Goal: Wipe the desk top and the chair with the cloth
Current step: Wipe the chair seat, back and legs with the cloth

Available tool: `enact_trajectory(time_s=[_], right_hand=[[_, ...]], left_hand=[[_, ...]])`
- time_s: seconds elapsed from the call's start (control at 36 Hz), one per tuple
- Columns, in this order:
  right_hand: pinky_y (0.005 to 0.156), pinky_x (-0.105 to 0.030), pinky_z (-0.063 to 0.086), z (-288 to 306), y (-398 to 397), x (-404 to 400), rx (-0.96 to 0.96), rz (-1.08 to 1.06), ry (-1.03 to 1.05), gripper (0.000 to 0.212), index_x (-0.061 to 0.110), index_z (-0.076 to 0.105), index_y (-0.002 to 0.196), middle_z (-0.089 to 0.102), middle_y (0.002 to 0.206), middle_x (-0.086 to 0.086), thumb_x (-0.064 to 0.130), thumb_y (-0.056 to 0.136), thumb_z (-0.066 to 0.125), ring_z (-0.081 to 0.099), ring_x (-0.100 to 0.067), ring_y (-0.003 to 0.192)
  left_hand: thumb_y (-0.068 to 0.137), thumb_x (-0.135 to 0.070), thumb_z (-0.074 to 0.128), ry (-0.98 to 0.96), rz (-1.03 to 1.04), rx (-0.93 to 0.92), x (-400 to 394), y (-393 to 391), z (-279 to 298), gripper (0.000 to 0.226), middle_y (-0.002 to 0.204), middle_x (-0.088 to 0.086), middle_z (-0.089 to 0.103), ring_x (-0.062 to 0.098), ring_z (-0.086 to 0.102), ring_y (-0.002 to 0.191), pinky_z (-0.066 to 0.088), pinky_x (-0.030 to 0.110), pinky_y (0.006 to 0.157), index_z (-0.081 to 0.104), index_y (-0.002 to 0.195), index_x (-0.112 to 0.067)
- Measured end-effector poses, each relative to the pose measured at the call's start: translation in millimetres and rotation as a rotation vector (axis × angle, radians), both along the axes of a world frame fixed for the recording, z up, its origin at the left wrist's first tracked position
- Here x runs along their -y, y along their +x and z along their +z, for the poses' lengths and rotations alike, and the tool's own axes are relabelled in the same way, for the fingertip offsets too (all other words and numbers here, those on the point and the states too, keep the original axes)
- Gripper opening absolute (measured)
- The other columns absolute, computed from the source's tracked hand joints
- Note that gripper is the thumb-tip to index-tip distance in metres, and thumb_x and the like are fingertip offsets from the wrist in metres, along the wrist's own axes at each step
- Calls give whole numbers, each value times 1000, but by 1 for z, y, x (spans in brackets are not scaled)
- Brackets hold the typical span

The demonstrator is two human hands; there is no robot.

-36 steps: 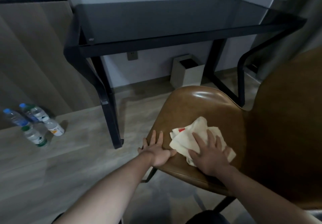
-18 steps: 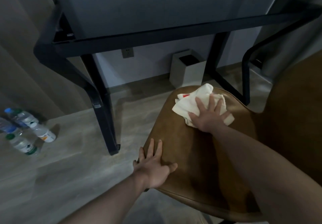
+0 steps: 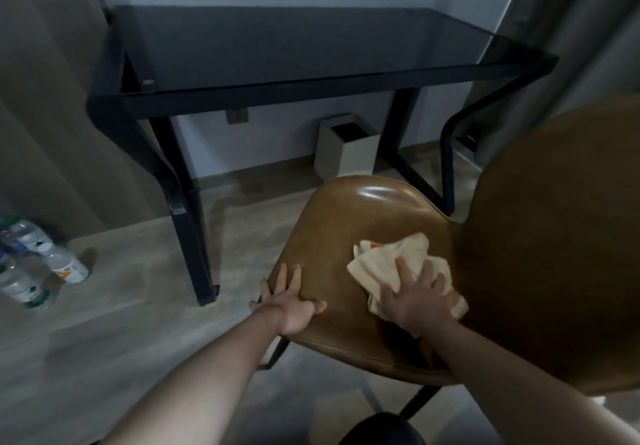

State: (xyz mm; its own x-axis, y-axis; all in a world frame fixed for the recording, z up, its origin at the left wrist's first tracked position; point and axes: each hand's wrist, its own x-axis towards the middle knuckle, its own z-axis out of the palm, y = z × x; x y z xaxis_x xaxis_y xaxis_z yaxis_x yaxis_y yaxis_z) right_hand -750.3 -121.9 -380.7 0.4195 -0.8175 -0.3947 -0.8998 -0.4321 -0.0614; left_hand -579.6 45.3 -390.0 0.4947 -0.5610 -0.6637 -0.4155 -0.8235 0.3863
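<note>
While the cloth is pressed flat on the chair seat under the right hand, fingers spread and straight, the unwiped room is judged to lie ahead, toward the seat's glossy front edge. Backrest stands just right of the cloth, limiting travel that way. Left hand is laid flat, fingers extended, on the seat's left rim, seemingly bracing it. Table is set well beyond the chair, out of immediate reach.
</note>
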Motion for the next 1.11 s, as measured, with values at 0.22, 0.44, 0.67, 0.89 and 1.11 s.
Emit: enact_trajectory(time_s=[0.22, 0.44, 0.67, 0.89, 1.11], right_hand=[[115, -69, -2, -14, -12, -21, 27, -3, 26, 79, 46, -11, 155, -17, 165, -15, 74, 93, 28, -12, -50, 148], [112, -73, -8, -19, 45, 51, 21, -87, -47, 80, 44, -10, 156, -18, 164, -18, 77, 91, 23, -12, -54, 147], [114, -70, -7, -18, 74, 118, 47, -94, -96, 84, 47, -16, 154, -22, 164, -16, 77, 91, 31, -10, -53, 148], [119, -62, 4, -7, 46, 94, -29, -59, -109, 78, 42, -5, 158, -5, 166, -20, 74, 94, 25, 4, -48, 149], [118, -61, 4, -1, -5, 1, -45, -32, -21, 77, 40, -4, 159, -5, 165, -22, 69, 95, 28, -1, -50, 149]], left_hand=[[90, -75, 47, -24, 11, 11, -2, 0, -5, 99, 167, -13, -27, 32, -17, 156, 6, 61, 124, -15, 160, -42], [90, -77, 45, -38, -15, 14, 2, 7, -20, 99, 167, -13, -27, 32, -18, 156, 5, 60, 124, -18, 159, -43], [90, -79, 43, -32, -27, 21, 6, 11, -27, 99, 166, -14, -28, 31, -17, 156, 5, 58, 124, -20, 158, -44], [90, -78, 44, -11, -24, 22, 6, 7, -17, 99, 166, -13, -29, 32, -18, 156, 5, 59, 124, -19, 158, -44], [90, -75, 48, -10, -3, -4, 2, 1, -4, 100, 167, -13, -27, 33, -19, 156, 5, 60, 125, -17, 159, -42]])
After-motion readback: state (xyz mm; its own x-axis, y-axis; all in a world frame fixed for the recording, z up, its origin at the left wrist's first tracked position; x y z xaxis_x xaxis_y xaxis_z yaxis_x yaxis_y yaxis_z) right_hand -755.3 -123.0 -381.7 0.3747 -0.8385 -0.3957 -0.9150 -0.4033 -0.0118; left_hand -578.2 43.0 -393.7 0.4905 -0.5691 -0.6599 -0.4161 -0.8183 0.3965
